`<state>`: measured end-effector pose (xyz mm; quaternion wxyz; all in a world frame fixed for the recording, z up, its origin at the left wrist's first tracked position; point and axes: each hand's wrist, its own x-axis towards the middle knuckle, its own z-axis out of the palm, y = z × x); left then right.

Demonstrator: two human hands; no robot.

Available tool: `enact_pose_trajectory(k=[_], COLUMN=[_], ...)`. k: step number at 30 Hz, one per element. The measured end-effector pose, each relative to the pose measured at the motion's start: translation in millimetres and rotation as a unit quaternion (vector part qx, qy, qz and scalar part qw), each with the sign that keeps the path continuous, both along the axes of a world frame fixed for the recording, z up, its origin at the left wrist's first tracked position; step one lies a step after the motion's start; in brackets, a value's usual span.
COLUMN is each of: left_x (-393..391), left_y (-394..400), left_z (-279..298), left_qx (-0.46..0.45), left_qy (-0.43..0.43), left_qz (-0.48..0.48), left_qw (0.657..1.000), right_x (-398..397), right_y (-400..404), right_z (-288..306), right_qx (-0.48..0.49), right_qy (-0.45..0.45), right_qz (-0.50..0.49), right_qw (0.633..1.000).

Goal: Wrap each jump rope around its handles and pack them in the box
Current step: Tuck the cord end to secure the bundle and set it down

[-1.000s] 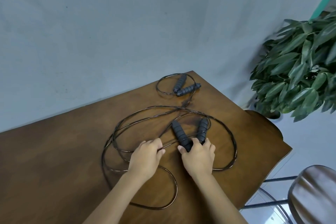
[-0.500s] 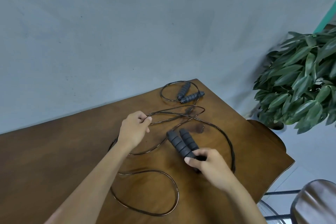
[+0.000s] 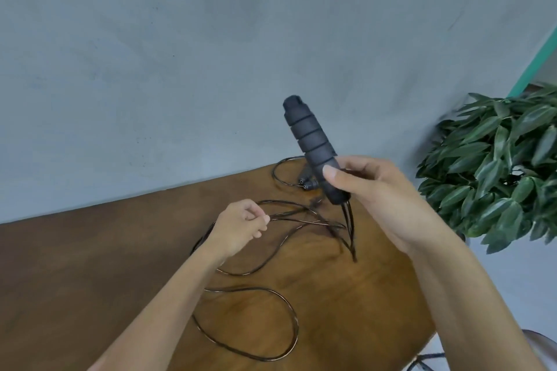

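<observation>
Right hand (image 3: 382,202) is raised above the counter (image 3: 90,265), fingers and thumb curled round the lower end of the dark foam handles (image 3: 313,147), which point up and away from the person. Only one handle profile reads plainly; whether both are bundled in the grip cannot be told from this angle. Two strands leave the bottom of the grip and drop to the counter.

Left hand (image 3: 241,226) sits low over the counter, fingertips pinched on the thin black rope (image 3: 256,289) close to where several strands cross. The remainder of that rope lies loose in wide loops across the wood, toward the near edge.

A second jump rope (image 3: 289,178) lies at the far edge of the counter, partly hidden behind the raised handles; it appears coiled, but its wrap cannot be confirmed.

A potted plant (image 3: 494,166) stands off the right edge. No box is in view.

Assessment: the step in hand is the start of wrapping the first rope — handles gathered, no turn yet visible round them. The next move likely calls for the left hand to carry the pinched strand up to the handles and wind it under light tension, keeping the crossed loops from snagging.
</observation>
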<state>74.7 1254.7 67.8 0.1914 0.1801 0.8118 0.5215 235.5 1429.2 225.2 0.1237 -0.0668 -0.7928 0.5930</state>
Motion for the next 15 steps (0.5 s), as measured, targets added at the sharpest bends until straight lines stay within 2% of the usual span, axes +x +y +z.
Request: enact_pose_trajectory(k=[5,7,11,15], left_x=[4,7,16,25], left_y=[-25,-39,-77,-126], left_z=[31,51,99,128], left_qx=[0.037,0.096,0.250,0.384], left_qy=[0.054,0.078,0.043,-0.025], left_qz=[0.033,0.047,0.069,0.070], left_qw=[0.997,0.991,0.965,0.920], right_x=[-23,-32,-50,-66], right_y=[-31,-51,-101,-153], right_z=[59,72,72,55], right_qx=[0.010,0.027,0.048,0.043], right_qy=[0.054,0.063,0.051,0.035], right_qz=[0.032,0.046,0.044,0.056], right_qw=[0.998,0.997,0.997,0.997])
